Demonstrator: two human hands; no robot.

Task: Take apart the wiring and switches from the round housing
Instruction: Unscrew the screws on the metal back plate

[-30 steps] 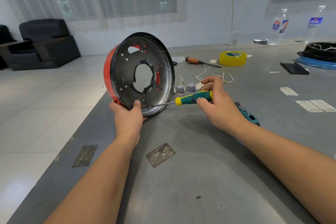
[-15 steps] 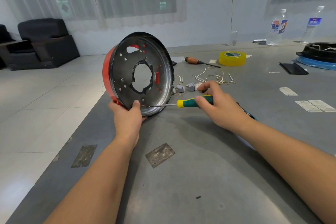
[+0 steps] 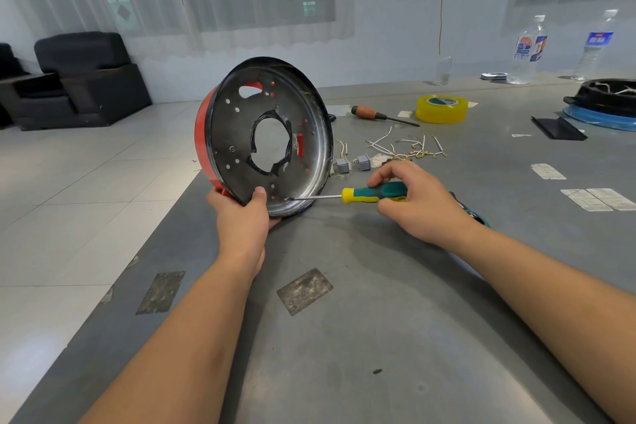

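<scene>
Your left hand [image 3: 242, 217] grips the lower rim of the round housing [image 3: 265, 134], which stands on edge on the grey table [image 3: 378, 337]. Your right hand [image 3: 418, 203], right of the housing, holds the green-and-yellow screwdriver [image 3: 373, 193] with its tip against the housing's lower inside face. Just behind the housing's right edge lie two small grey switches [image 3: 352, 163] and loose white wires [image 3: 406, 146].
</scene>
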